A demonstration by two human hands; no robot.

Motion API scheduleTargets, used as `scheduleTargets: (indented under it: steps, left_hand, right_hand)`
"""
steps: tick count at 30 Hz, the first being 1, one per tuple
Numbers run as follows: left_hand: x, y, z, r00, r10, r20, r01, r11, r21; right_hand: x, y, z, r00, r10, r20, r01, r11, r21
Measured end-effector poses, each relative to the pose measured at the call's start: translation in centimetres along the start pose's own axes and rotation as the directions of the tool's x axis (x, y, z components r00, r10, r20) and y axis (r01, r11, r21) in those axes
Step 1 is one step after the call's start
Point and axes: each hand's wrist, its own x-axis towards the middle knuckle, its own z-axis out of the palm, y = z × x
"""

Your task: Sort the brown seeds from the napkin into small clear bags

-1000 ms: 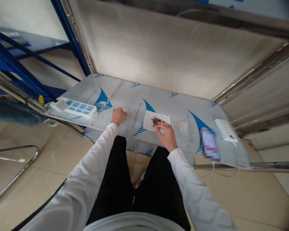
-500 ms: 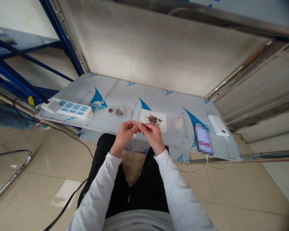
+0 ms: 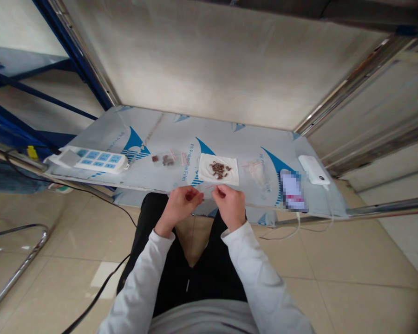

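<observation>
My left hand (image 3: 183,204) is closed in a pinch near the table's front edge, with a tiny dark tip at its fingertips that I cannot make out. My right hand (image 3: 230,204), a short gap away, pinches what looks like a small clear zip bag (image 3: 209,187) with a thin red line along it. Just beyond the hands lies a white square sheet (image 3: 204,175) bearing a heap of small brown stick-like pieces (image 3: 218,170). Right of it rests a pile of clear bags (image 3: 257,171) with reddish edges.
Left of the sheet are small clear bags (image 3: 168,160) with dark contents and a brown piece (image 3: 155,158). A power strip (image 3: 104,161) sits at the table's left end. A phone (image 3: 293,192) and a white power bank (image 3: 314,170) with cables lie at the right.
My hands have moved apart from fingertips touching, and now have a gap between them. The clear bag with its red line shows between them. The view has shifted slightly.
</observation>
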Motion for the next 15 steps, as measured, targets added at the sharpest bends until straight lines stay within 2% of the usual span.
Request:
scheduleTargets:
  steps: [2,5,8,10,12,15]
  left_hand:
    - [-0.5,1.1,0.2,0.998,-0.031,-0.056,0.038,0.99,0.137]
    - [-1.0,2.8,0.3,0.997,0.006,-0.081,0.015,0.967,0.254]
    - [-1.2,3.6,0.2,0.997,0.072,-0.005,-0.068,0.968,0.243]
    - [-1.3,3.8,0.2,0.995,0.101,0.027,-0.104,0.971,0.216]
    - [-1.3,3.7,0.2,0.992,0.119,0.052,-0.126,0.976,0.176]
    - [-1.3,3.6,0.1,0.989,0.12,0.083,-0.13,0.983,0.132]
  right_hand:
    - [-0.5,0.3,-0.2,0.996,0.032,-0.078,-0.038,0.996,-0.083]
    - [-1.4,0.5,-0.7,0.996,-0.036,-0.081,0.04,0.998,0.049]
    - [-2.0,0.5,-1.3,0.973,-0.227,0.048,0.196,0.915,0.353]
    - [-2.1,0.3,-1.7,0.937,-0.315,0.152,0.194,0.829,0.525]
    - [-2.2,0.3,-1.9,0.918,-0.333,0.216,0.133,0.771,0.623]
    - [-2.1,0.4,-1.7,0.932,-0.294,0.213,0.094,0.761,0.642]
